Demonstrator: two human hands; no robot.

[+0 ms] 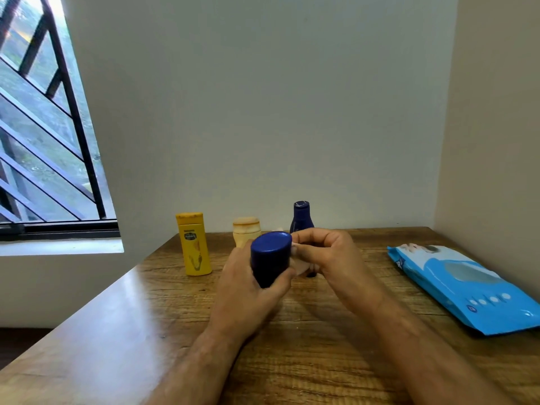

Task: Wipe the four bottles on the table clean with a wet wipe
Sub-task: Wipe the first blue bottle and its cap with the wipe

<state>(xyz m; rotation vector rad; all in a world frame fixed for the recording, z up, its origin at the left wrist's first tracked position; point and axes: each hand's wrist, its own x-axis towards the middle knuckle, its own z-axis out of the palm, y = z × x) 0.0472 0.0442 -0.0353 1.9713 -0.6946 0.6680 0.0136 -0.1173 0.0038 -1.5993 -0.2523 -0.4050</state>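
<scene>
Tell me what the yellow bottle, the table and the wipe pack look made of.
Yellow bottle: likely plastic, opaque, smooth with a soft sheen.
Table: wood or wood-look laminate; grain lines show, and a glossy finish reflects the window.
Wipe pack: thin plastic film, glossy and creased.

The left hand point(248, 287) holds a dark blue bottle point(271, 258) in its grip above the wooden surface point(117, 331), cap toward the camera. The right hand point(330, 258) pinches a pale wipe point(302, 266) against its side. Farther back stand a yellow bottle point(194, 244), a cream bottle point(246, 230) and another blue bottle point(301, 216). A blue wipes pack point(467, 285) lies at the right.
</scene>
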